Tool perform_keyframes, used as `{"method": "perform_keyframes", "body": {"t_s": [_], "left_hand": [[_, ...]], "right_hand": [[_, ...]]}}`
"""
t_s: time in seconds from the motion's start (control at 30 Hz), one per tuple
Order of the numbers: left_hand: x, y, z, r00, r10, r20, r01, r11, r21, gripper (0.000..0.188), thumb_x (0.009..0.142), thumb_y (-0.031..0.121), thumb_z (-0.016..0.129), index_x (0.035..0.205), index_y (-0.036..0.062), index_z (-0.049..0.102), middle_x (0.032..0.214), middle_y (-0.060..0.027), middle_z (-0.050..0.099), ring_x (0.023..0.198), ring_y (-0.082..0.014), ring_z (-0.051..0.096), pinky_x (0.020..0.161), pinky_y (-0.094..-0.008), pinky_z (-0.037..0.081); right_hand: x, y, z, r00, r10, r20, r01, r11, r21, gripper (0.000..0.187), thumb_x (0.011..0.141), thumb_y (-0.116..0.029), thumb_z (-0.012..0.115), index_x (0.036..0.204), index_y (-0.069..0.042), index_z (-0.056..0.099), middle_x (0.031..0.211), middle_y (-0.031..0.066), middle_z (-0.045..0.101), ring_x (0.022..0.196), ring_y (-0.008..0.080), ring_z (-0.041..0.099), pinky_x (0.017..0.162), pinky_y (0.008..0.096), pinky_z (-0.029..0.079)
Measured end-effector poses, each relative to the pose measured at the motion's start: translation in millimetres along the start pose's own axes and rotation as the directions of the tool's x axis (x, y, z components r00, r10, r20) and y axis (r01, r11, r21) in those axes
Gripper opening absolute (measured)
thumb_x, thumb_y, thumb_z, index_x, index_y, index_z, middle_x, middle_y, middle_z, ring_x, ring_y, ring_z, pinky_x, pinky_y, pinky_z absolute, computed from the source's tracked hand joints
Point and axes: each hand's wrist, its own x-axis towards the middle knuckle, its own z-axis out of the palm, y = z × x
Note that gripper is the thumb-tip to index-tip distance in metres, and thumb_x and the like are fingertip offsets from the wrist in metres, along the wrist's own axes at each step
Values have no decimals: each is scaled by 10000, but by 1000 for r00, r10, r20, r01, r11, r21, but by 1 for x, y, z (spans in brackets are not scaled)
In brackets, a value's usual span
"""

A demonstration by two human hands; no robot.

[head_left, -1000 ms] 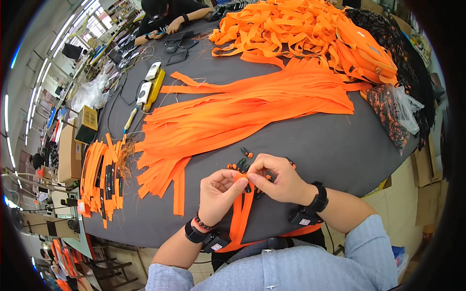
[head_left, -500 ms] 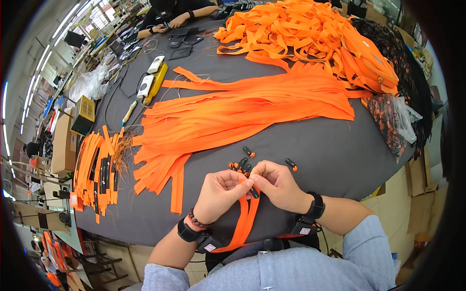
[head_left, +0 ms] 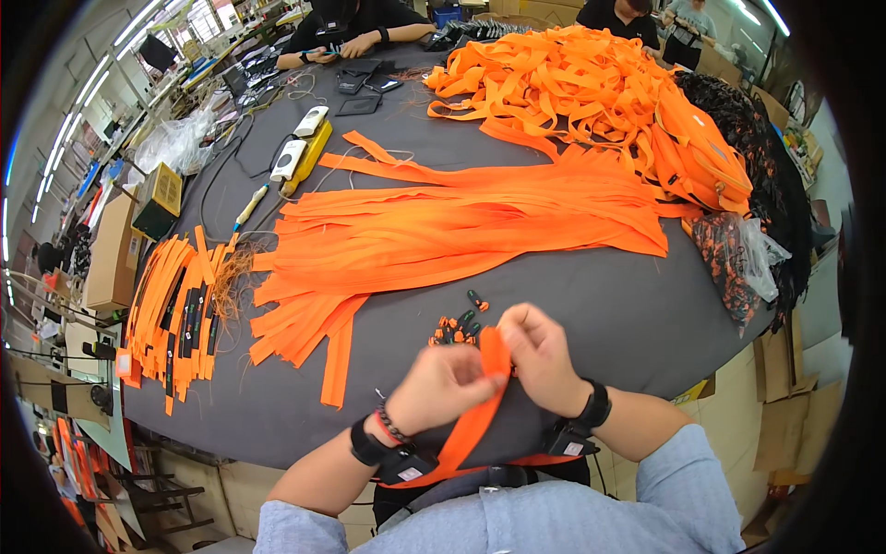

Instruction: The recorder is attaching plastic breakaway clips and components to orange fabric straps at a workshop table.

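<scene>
A length of orange zipper tape [head_left: 472, 432] runs up from my lap over the table's near edge into my hands. My left hand [head_left: 445, 386] pinches it between thumb and fingers. Its upper end stands up between both hands, and the fingertips of my right hand [head_left: 546, 358] close on its right edge. Whether a slider sits on the tape there is hidden. Just beyond my hands lies a small heap of zipper sliders [head_left: 454, 331], orange with dark pulls. One loose slider [head_left: 477, 301] rests a little farther off.
A bundle of orange zipper tapes [head_left: 443, 222] spans the table, with a tangled orange pile [head_left: 572, 88] and an orange bag [head_left: 706, 162] behind. Short orange strips [head_left: 175, 309] lie left, near a power strip [head_left: 303, 152]. A clear plastic bag [head_left: 738, 258] sits right. Other people work at the far side.
My hands have moved slightly apart, and the tape end now stands up between them. The dark slider pull seen at my fingertips is out of sight. The view has shifted a little.
</scene>
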Motion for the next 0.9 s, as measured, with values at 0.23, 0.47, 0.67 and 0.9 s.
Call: {"method": "perform_keyframes", "body": {"t_s": [0.23, 0.47, 0.67, 0.9], "left_hand": [[5, -5, 2, 999, -33, -5, 32, 984, -176, 171, 874, 111, 694, 954, -29, 636, 873, -39, 692, 791, -81, 663, 728, -205, 526], [2, 5, -2, 997, -67, -36, 57, 971, -232, 231, 905, 131, 658, 1058, -40, 633, 949, -72, 694, 838, -105, 665, 752, -230, 538], [6, 6, -6, 984, -175, 35, 173, 884, -434, 411, 1004, 317, 480, 1093, -58, 624, 969, -122, 685, 844, -155, 678, 717, -259, 558], [3, 11, -4, 981, -186, 62, 196, 924, -328, 231, 956, 186, 580, 937, -35, 645, 882, -100, 691, 810, -174, 693, 710, -265, 562]], "right_hand": [[17, -8, -17, 996, -40, -77, 47, 995, 88, 153, 1004, -183, 487, 1002, -38, 537, 889, -4, 569, 781, 36, 506, 710, 207, 432], [22, -18, -28, 985, 159, 72, -166, 980, 110, 252, 991, -263, 519, 1053, -28, 585, 850, -3, 613, 714, 52, 534, 641, 220, 438], [19, -26, -24, 951, 263, 161, -243, 961, -132, 236, 943, -218, 614, 1037, -2, 639, 916, 33, 673, 793, 75, 610, 675, 228, 486], [20, -24, -20, 959, 240, 152, -220, 966, -139, 212, 937, -195, 621, 1022, -2, 647, 885, 44, 683, 771, 76, 622, 671, 217, 493]]}}
